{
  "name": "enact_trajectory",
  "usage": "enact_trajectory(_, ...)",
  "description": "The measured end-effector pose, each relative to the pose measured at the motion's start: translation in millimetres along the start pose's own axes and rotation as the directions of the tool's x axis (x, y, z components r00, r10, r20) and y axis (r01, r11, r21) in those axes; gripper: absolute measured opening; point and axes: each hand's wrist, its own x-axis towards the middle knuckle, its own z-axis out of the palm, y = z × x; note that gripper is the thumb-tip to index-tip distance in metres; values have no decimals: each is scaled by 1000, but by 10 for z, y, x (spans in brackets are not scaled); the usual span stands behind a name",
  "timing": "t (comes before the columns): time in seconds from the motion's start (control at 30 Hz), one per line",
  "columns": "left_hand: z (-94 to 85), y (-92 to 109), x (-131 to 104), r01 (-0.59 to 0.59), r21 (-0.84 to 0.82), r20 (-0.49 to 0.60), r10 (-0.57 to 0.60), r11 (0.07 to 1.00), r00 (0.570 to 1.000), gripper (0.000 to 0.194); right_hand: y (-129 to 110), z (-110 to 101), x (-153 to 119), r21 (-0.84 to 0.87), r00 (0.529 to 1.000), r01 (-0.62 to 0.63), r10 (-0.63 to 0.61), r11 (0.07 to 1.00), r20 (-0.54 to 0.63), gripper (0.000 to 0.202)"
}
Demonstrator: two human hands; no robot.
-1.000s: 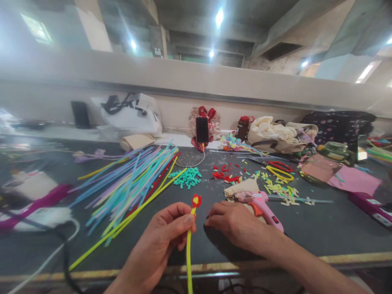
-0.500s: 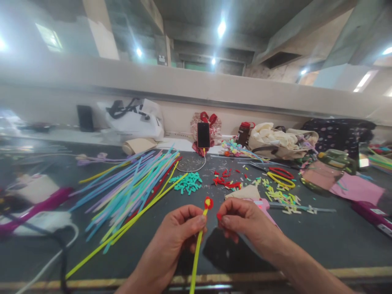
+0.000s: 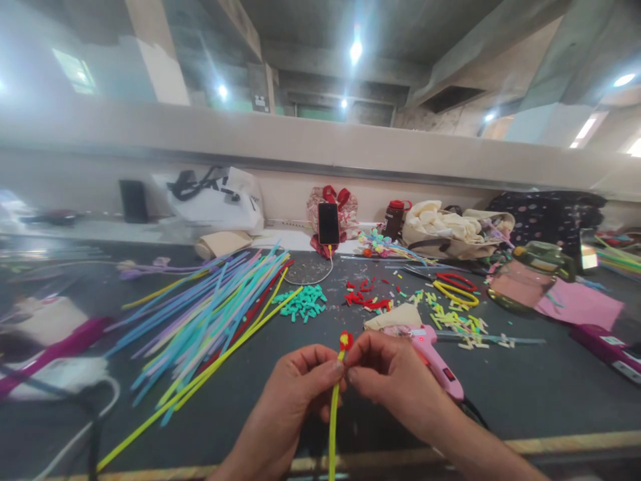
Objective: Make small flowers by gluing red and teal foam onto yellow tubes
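My left hand (image 3: 308, 384) is closed, pinching a yellow-green pipe cleaner (image 3: 333, 427) just below its tip. That stem stands nearly upright, its lower end running out of view at the bottom. A small flower-like head (image 3: 344, 339) of red pieces around a yellow middle sits on top. My right hand (image 3: 383, 367) is closed too, with thumb and forefinger pressed together against the right side of the head. A short red pipe cleaner piece is at those fingertips, mostly hidden by them. Just right of this hand lies a pink hot glue gun (image 3: 437, 361).
Long coloured pipe cleaners (image 3: 215, 321) lie fanned out on the left. Cut pieces lie in teal (image 3: 303, 304), red (image 3: 368, 299) and yellow (image 3: 458, 321) heaps. Scissors (image 3: 455, 290) and a green-lidded jar (image 3: 531, 274) are at right. A phone (image 3: 328, 224) stands propped behind.
My right hand has moved left with the red piece, up to the flower-like head. The glue gun shows more fully. My left hand keeps its hold on the stem.
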Motion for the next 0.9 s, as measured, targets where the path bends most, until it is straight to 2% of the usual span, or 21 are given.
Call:
enact_trajectory(0.17,-34,52,-21,-7,-81,-75,1,997,997,17,66,-42,-67,82,1000,-27,28,996,-11,10)
enact_trajectory(0.23,-59,76,-44,-7,-101,-96,-2,995,995,16,141,-69,-160,39,998,-56,55,998,19,14)
enact_trajectory(0.27,-69,85,-56,-11,-98,-102,1,995,995,16,178,-81,-215,-39,996,-60,63,997,66,16)
enact_trajectory(0.3,-74,91,-68,-10,-92,-104,0,996,995,15,209,-93,-269,-157,993,-29,45,987,105,18)
enact_trajectory(0.37,-70,91,-91,-1,-83,-93,-6,997,996,15,238,-114,-357,-365,970,158,-75,917,232,19)
enact_trajectory(0.43,-45,82,-114,17,-77,-65,-22,997,998,15,219,-131,-404,-437,935,325,-215,839,283,27)
enact_trajectory(0.47,-25,77,-126,25,-72,-53,-29,997,998,15,196,-137,-412,-443,938,331,-240,833,251,27)
enact_trajectory(0.57,53,70,-162,37,-57,-59,-41,998,997,15,113,-137,-391,-422,980,196,-194,885,49,12)
enact_trajectory(0.63,108,69,-179,30,-58,-61,-34,998,998,15,70,-124,-364,-377,971,211,-238,902,-27,10)
enact_trajectory(0.73,173,62,-187,26,-85,-31,-29,996,999,14,45,-98,-326,-314,935,321,-352,893,-46,11)
enact_trajectory(0.9,219,39,-190,32,-96,15,-30,995,999,15,84,-72,-291,-355,911,379,-412,855,-19,6)
